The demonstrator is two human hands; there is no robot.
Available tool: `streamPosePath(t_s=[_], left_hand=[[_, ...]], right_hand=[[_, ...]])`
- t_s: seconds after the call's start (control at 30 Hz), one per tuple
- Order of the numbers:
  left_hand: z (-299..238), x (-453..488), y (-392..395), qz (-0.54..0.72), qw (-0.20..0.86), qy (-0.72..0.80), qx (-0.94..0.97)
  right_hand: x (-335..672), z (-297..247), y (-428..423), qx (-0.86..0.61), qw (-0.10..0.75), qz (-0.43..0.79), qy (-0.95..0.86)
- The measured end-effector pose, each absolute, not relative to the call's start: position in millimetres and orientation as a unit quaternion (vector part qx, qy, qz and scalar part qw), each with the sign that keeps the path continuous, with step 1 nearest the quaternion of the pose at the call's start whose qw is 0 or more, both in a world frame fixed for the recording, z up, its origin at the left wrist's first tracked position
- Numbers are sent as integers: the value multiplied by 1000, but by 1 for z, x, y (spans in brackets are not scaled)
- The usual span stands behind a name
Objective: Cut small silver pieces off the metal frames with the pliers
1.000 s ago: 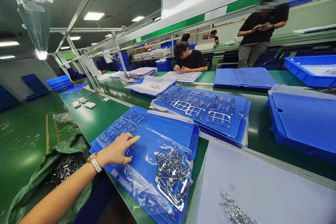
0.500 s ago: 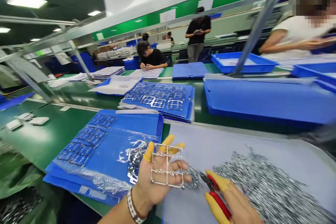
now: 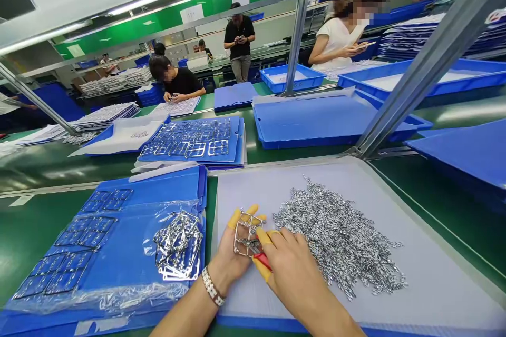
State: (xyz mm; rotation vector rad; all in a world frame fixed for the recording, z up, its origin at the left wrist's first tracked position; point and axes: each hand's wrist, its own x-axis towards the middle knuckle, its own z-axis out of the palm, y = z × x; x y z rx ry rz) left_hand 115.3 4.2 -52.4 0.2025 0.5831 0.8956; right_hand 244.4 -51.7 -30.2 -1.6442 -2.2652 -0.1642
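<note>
My left hand (image 3: 226, 259), palm up with yellow finger cots, holds a small silver metal frame (image 3: 236, 236) with cross bars and little parts inside it. My right hand (image 3: 294, 260) is closed round red-handled nippers (image 3: 262, 260). Their jaws are at the frame, over the left palm; whether they bite a bar I cannot tell. Right of the hands, a heap of small silver metal pieces (image 3: 336, 231) lies on a white sheet (image 3: 427, 284). A pile of similar silver frames (image 3: 179, 245) rests on clear plastic to the left.
Dark-looking frames (image 3: 73, 268) lie in rows on a blue sheet (image 3: 126, 253) at left. Behind stand a stack with more frames (image 3: 190, 137) and a blue tray (image 3: 316, 121). A slanted metal post (image 3: 422, 63) rises at right. Co-workers (image 3: 177, 81) are across the bench.
My right hand has brought the nippers left to the frame in my left hand, whose fingers are more curled now. The view has turned to the right.
</note>
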Motion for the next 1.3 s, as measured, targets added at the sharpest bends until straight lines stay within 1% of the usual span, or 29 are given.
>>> streamPosePath(t_s=[0.47, 0.9, 1.03, 1.13, 1.23, 1.3], left_hand=[[-54, 113, 4, 432, 847, 288, 115], [-53, 110, 1, 430, 828, 323, 156], [-55, 108, 1, 426, 840, 297, 157], [-55, 108, 2, 425, 850, 275, 146], [-53, 107, 1, 403, 865, 268, 134], [-52, 108, 1, 393, 873, 260, 124]], right_hand=[[241, -25, -49, -570, 147, -60, -806], [234, -17, -52, -570, 100, -65, -813], [235, -16, -54, -571, 104, -65, -812], [241, -13, -53, -586, 123, -67, -798], [247, -8, -48, -602, 140, -72, -783], [249, -5, -42, -607, 135, -68, -780]])
